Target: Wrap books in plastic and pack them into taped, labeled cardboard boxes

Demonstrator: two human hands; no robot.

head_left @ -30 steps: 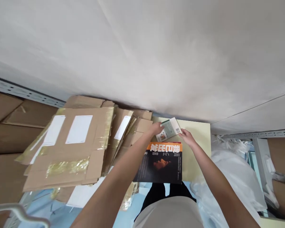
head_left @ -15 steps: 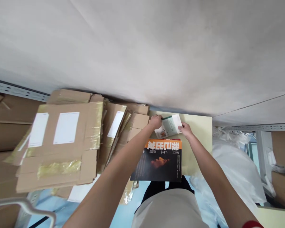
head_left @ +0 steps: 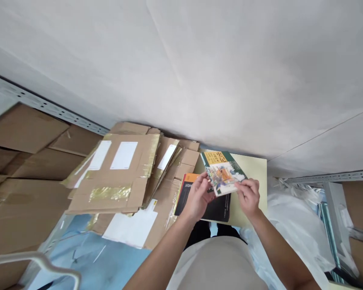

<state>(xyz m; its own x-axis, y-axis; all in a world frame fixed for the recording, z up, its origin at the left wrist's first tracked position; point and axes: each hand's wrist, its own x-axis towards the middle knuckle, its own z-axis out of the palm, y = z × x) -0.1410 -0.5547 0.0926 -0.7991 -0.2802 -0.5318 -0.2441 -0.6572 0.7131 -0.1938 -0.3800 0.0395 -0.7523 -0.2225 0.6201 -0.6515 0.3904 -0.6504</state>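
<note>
"Across the top stretches what?"

"One wall (head_left: 230, 80), pale grey, smooth and matt. Below it, left of the hands, lies a pile of cardboard (head_left: 139, 171): brown, flattened, stiff-edged, patched with shiny, wrinkled tape (head_left: 110, 193). Several pieces; they overlap too much to count."

"And on the right?"

"One heap of thin, milky plastic (head_left: 299, 227), crumpled and rounded, just beside one table (head_left: 255, 167) with a flat, pale yellow top."

"What's on the table?"

"A black book (head_left: 219, 210), flat and rectangular, orange along its far end. Over it, tilted, is a smaller paperback (head_left: 225, 173) between the hands, its cover green, yellow and white."

"So two covers. The fingers?"

"The right hand (head_left: 249, 196) has thumb and fingers pinching the paperback's near right corner. The left hand (head_left: 198, 197) has its fingers curled at the left edge; whether they grip it, I can't tell."

"And smallest?"

"White paper labels (head_left: 124, 155), oblong: two side by side on the topmost cardboard, a third on the piece to its right."
</note>
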